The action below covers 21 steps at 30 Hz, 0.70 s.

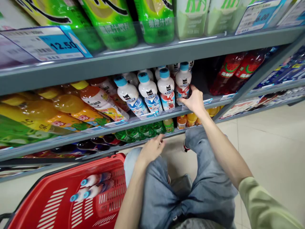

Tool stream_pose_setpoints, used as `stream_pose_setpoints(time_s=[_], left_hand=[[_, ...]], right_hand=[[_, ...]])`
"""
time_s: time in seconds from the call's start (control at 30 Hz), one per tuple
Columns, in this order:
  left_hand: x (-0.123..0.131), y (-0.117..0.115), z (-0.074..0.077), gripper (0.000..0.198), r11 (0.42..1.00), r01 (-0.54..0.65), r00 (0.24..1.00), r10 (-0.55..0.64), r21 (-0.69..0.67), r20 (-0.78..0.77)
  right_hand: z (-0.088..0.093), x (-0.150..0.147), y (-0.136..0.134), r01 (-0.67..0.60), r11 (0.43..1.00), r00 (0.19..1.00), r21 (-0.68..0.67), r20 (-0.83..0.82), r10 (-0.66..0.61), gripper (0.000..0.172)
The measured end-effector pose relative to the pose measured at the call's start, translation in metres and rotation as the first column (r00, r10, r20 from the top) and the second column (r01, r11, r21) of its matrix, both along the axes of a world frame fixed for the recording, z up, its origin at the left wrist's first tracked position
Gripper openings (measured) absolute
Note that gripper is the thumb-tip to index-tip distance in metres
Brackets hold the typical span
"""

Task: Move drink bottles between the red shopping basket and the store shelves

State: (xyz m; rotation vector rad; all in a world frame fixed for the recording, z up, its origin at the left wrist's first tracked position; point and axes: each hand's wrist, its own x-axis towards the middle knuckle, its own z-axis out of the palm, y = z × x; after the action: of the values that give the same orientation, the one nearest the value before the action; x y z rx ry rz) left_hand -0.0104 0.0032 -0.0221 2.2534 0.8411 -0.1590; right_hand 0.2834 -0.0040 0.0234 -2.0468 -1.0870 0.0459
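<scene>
On the middle shelf, my right hand point(194, 100) grips the lower part of a white drink bottle point(183, 78) with a blue cap and red label, thumb and fingers on either side. The bottle stands upright at the right end of a row. Beside it is another red-labelled bottle point(166, 89), then two blue-labelled bottles point(149, 92). My left hand point(153, 148) hovers over my left knee with fingers loosely apart, holding nothing. In the red basket point(59, 181) at lower left lie several similar blue-capped bottles point(92, 180).
Yellow-capped juice bottles point(97, 98) lean to the left on the same shelf. Red watermelon drinks point(238, 71) stand to the right. The upper shelf edge point(143, 52) overhangs the row, with green bottles point(156, 22) above. Small orange bottles point(181, 121) sit lower down. Pale floor tiles point(269, 143) lie at right.
</scene>
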Motion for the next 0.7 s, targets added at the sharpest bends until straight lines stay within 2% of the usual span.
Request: stream_pose_setpoints(time_s=[0.07, 0.13, 0.4, 0.7], left_hand=[[0.002, -0.006, -0.003, 0.040, 0.982, 0.186, 0.955, -0.174, 0.027, -0.241], [0.004, -0.010, -0.006, 0.045, 0.962, 0.273, 0.898, -0.252, 0.008, -0.361], [0.006, -0.010, -0.005, 0.051, 0.960, 0.276, 0.901, -0.245, 0.038, -0.357], [0.005, -0.011, -0.010, 0.052, 0.958, 0.282, 0.899, -0.248, 0.045, -0.361]], right_hand=[[0.001, 0.000, 0.008, -0.001, 1.000, 1.000, -0.007, -0.016, 0.001, 0.068], [0.000, 0.001, 0.016, 0.005, 1.000, 1.000, -0.014, -0.021, -0.005, 0.067], [-0.006, 0.001, 0.032, 0.030, 0.999, 0.999, -0.040, -0.021, -0.031, 0.068], [-0.012, 0.003, 0.045, -0.014, 0.998, 0.999, -0.058, -0.038, 0.012, 0.076]])
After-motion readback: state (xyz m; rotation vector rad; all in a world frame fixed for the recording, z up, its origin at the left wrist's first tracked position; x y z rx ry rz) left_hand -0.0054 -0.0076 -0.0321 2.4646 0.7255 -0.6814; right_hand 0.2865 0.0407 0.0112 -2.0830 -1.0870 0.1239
